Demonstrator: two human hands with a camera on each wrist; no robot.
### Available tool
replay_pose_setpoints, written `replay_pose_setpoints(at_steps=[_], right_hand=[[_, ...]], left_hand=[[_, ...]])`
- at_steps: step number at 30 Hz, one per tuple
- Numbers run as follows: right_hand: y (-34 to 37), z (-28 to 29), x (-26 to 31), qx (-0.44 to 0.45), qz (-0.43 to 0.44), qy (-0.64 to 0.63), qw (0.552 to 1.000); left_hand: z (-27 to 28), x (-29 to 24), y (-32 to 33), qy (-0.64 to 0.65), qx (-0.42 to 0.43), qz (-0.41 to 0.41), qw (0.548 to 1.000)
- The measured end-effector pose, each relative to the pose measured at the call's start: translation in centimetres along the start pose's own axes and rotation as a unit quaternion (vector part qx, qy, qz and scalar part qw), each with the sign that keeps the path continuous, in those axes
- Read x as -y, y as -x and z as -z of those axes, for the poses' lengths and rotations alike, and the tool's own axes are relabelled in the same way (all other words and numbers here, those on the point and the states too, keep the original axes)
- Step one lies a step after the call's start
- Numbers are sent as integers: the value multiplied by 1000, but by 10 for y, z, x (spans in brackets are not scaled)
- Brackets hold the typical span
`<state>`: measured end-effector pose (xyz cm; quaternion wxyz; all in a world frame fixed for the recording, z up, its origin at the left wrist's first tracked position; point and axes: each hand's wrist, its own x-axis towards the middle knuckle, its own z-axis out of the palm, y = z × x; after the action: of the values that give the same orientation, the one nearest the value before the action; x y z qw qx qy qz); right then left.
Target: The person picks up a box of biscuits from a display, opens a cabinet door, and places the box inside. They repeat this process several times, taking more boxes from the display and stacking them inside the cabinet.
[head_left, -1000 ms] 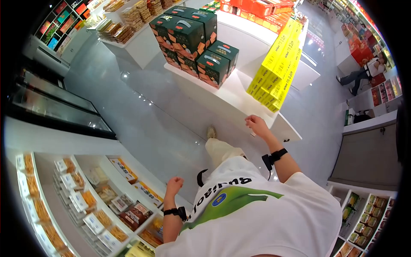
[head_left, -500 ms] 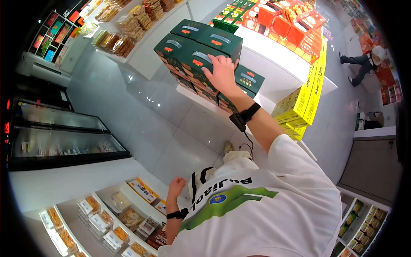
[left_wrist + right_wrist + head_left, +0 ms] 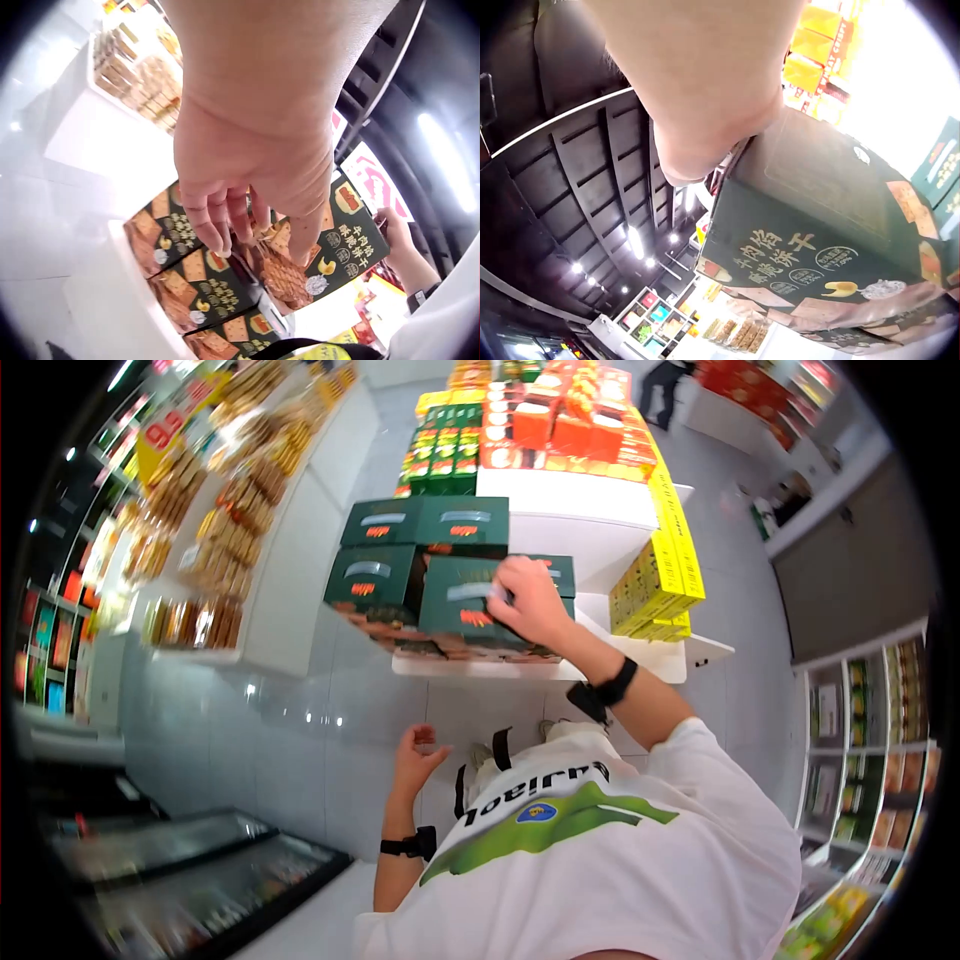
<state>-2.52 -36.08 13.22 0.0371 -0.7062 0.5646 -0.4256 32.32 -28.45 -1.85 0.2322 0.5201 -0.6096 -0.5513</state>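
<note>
1. We read "9.9" on the yellow sign (image 3: 163, 435).
2. Upside down, we make out "ujiao" on the white shirt (image 3: 620, 870).
3. We see "牛肉" and "饼干" on the green box (image 3: 795, 240).
4. We read "CRISPY" on an orange box (image 3: 814, 46).

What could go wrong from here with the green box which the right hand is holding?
The green box could slip or swing: only the right hand holds it, at its top, while the left hand is apart from it.

The neighbouring boxes stand close, so it might knock or drag them.

The boxes are near the edge of the white stand, so a bumped one could perhaps fall.
</note>
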Motion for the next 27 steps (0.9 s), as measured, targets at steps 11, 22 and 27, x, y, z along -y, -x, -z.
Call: replay_pose_setpoints(at_steps=[11,22,27], right_hand=[[174,134,67,-52,-150,3,987],[445,280,93,-313,-318,52,893],[549,347,111,-398,-452,155,783]], left_hand=[[-114,-150,-76,-3,411,-341,845],[-367,-223,58,-54,600,-367,709],[-483,-244,128,-93,602,-464,643]])
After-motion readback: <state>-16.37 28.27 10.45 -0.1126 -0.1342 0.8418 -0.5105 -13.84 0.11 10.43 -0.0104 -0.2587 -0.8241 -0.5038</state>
